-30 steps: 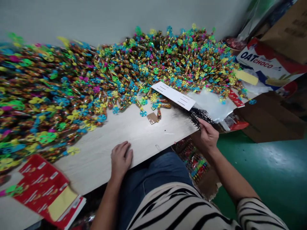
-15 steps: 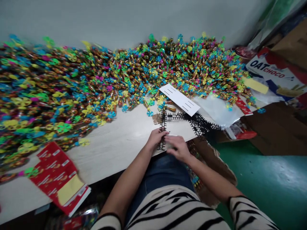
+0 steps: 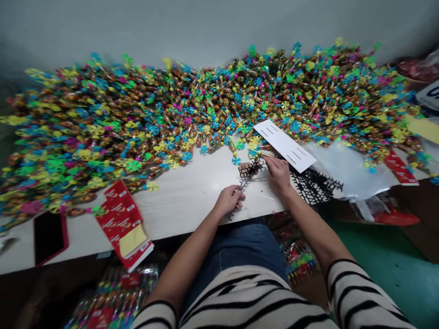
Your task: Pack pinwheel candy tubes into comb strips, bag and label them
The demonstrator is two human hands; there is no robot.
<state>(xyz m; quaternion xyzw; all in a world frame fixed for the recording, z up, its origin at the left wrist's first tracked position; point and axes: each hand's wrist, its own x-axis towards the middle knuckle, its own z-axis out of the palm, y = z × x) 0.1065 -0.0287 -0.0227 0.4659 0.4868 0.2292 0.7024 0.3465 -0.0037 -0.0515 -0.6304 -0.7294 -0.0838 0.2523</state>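
My left hand (image 3: 230, 199) is closed near the table's front edge, pinching a thin black lattice strip (image 3: 254, 169). The strip runs up and right from it and looks blurred. My right hand (image 3: 278, 172) is farther in, its fingertips pressed together on the upper part of the same strip. Just beyond that hand a white card with dark slits (image 3: 285, 145) lies at a slant. More black lattice strips (image 3: 310, 185) are heaped to the right of my right hand, partly under the card.
Small bottle-like toys with coloured pinwheels (image 3: 154, 119) pile along the back of the table (image 3: 192, 196). Red printed cardboard (image 3: 120, 214) and a phone (image 3: 50, 237) lie at left. Clear plastic bags (image 3: 350, 169) lie at right. Packed toys (image 3: 116, 292) sit below the table edge.
My right hand has moved away from my left, up and to the right along the strip. The strip now slants instead of lying straight. The view has turned left, bringing the phone into sight.
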